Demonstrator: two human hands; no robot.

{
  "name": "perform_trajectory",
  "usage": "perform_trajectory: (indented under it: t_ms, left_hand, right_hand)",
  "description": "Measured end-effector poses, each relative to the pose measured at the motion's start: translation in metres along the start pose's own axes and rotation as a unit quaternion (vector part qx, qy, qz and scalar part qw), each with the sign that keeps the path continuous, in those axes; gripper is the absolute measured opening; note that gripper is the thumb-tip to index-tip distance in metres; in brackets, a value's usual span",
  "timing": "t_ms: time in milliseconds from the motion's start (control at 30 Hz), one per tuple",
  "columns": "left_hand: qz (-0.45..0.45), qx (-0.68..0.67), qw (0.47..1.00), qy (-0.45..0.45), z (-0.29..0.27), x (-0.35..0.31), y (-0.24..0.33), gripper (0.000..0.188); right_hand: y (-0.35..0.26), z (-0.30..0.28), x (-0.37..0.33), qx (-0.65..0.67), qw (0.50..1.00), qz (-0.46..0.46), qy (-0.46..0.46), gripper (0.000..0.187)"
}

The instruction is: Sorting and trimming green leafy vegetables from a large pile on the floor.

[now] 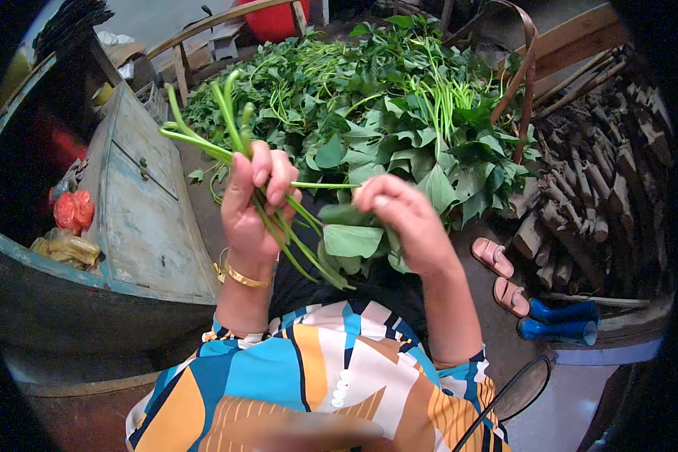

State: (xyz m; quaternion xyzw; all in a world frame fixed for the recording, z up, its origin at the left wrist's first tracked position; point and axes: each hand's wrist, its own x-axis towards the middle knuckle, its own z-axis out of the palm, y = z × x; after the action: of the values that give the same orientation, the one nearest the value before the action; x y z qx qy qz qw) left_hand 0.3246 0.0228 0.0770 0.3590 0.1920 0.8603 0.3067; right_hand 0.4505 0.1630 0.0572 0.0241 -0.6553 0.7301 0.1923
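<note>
My left hand [250,207] is closed round a small bunch of green leaf stems [196,142], which look like sweet potato stems. Their upper ends stick out past the fingers, and the lower ends hang below the palm. One thin stem [324,184] stretches sideways from this hand to my right hand [414,226], whose thumb and fingers pinch its end. Broad green leaves [352,240] hang between the two hands, close to the right palm. Ahead lies a large heap of leafy vines [309,83], with a bundle of pale green stems [444,102] on its right side.
A curved wooden handle [531,68] rises at the heap's right. Beyond it lies stacked firewood [580,181]. Pink sandals [493,257] and blue boots [557,331] stand on the floor to my right. A worn wooden cabinet [151,196] with red and yellow bags [73,211] is at my left.
</note>
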Motion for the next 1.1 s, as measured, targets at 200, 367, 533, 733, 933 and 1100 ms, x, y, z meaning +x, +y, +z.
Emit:
perform_trajectory:
  t_ms: [200, 367, 533, 733, 933, 1100]
  left_hand:
    - [-0.023, 0.029, 0.999, -0.009, -0.007, 0.0, -0.008, 0.031]
    - [-0.08, -0.002, 0.997, 0.021, -0.013, 0.003, -0.01, 0.03]
    - [-0.126, -0.035, 0.99, 0.05, -0.02, 0.003, -0.018, 0.03]
    - [-0.081, -0.073, 0.992, 0.06, -0.036, 0.008, -0.009, 0.029]
    - [-0.067, 0.053, 0.989, 0.125, -0.037, 0.008, -0.012, 0.028]
    - [-0.073, 0.093, 0.978, 0.172, -0.04, 0.004, -0.021, 0.027]
  right_hand:
    - [-0.001, 0.019, -0.002, -0.063, 0.989, 0.112, -0.075, 0.025]
    - [0.019, 0.023, -0.002, 0.009, 0.994, 0.098, -0.047, 0.019]
    - [0.031, 0.023, -0.001, 0.009, 0.989, 0.113, 0.095, 0.014]
    - [0.046, 0.016, 0.0, 0.25, 0.953, 0.156, 0.068, 0.016]
    - [0.035, 0.031, 0.005, 0.087, 0.977, 0.19, -0.035, 0.02]
    - [0.048, 0.026, 0.005, 0.017, 0.986, 0.136, 0.1, 0.01]
